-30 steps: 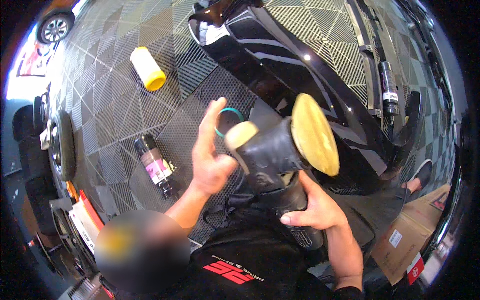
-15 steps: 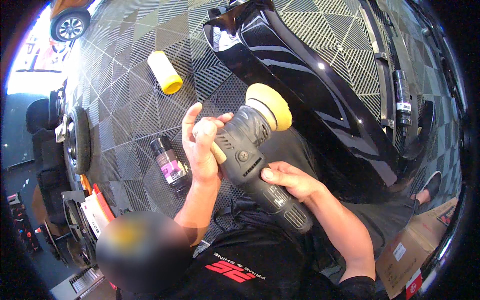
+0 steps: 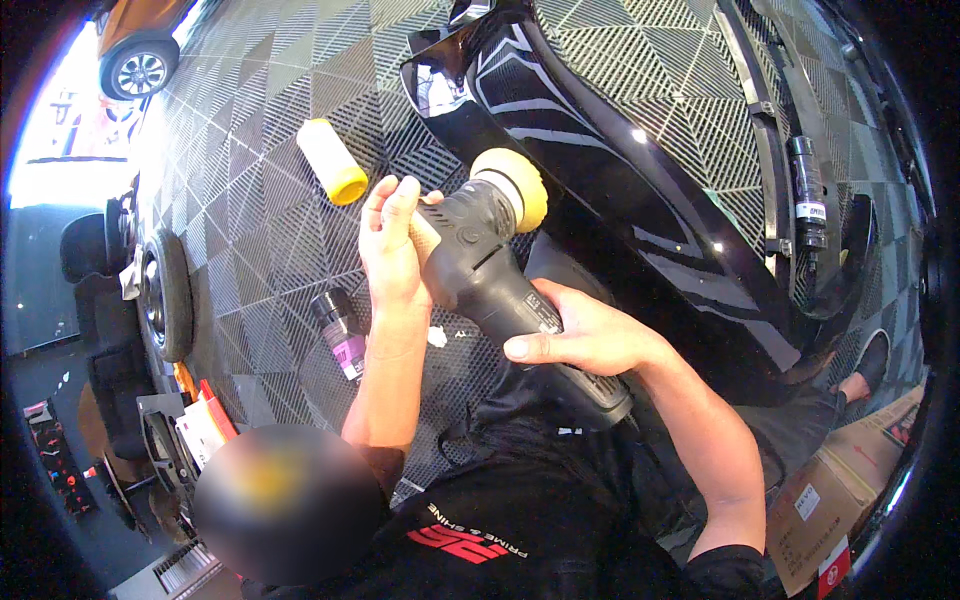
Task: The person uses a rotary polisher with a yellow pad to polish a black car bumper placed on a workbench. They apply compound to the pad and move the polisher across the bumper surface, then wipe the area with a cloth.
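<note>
A black handheld polisher slants across my lap, its yellow round foam pad facing up and right. Wrapped round its grip is my right hand, thumb on the near side and fingers over the top. My left hand is closed at the polisher's head end, with its fingertips curled and partly hidden. A tan patch shows between that palm and the tool's housing; what it is I cannot make out. Beyond the pad, apart from it, lies a glossy black curved car body panel.
On the patterned tile floor lie a white bottle with a yellow cap and a dark bottle with a purple label. A black bottle rests by a dark trim strip. A wheel stands left, a cardboard box right.
The polisher has moved slightly up and left and rolled in my hands. My right hand now reaches farther over the grip, and my left fingers have drawn in closer together.
</note>
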`<state>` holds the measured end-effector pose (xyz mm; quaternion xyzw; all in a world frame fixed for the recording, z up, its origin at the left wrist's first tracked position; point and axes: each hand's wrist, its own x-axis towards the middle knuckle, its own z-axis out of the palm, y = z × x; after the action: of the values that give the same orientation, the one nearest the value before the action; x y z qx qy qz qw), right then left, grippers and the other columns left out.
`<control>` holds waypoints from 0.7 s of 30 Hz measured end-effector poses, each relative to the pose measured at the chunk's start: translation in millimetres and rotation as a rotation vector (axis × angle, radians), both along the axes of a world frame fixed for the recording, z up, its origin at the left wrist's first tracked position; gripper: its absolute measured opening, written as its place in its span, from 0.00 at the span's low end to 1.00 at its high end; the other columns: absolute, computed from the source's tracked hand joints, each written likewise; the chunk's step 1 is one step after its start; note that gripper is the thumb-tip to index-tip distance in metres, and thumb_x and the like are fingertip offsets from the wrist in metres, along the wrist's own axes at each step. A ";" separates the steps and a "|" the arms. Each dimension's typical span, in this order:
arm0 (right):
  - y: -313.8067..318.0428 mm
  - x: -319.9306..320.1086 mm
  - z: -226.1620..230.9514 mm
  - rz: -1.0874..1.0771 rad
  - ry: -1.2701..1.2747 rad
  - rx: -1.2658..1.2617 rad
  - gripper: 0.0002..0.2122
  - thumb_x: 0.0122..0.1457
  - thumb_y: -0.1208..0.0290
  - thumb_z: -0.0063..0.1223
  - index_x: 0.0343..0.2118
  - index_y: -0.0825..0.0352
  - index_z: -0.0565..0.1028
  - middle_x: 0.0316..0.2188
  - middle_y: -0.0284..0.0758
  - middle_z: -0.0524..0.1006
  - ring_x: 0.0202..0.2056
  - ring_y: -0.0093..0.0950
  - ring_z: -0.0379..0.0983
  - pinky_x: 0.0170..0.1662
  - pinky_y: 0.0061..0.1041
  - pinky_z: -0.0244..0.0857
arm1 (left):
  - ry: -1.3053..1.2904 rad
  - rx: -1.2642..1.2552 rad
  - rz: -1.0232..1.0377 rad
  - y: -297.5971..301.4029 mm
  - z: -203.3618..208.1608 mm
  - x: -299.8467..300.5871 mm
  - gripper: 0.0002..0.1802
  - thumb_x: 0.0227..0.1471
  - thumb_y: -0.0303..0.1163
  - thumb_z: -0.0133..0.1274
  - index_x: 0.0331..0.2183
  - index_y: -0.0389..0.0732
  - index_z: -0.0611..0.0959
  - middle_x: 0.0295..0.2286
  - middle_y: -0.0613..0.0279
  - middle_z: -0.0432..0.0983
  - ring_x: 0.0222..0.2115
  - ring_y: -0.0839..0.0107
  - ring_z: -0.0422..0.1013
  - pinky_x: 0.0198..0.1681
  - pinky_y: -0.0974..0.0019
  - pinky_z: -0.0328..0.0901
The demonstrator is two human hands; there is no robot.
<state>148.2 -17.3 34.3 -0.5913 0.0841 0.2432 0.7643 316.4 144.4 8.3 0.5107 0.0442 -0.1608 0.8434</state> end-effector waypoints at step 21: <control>-85.0 -25.0 90.7 0.056 0.528 0.208 0.43 0.49 0.51 0.70 0.63 0.68 0.61 0.45 0.36 0.75 0.41 0.27 0.75 0.40 0.29 0.75 | -0.046 -0.076 -0.096 -36.0 12.9 -80.6 0.31 0.60 0.27 0.58 0.59 0.37 0.62 0.46 0.55 0.74 0.47 0.70 0.72 0.55 0.65 0.66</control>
<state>123.2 -102.3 125.0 -0.4280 0.2384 0.4168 0.7657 235.8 108.3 21.2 0.4833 -0.0060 -0.1909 0.8543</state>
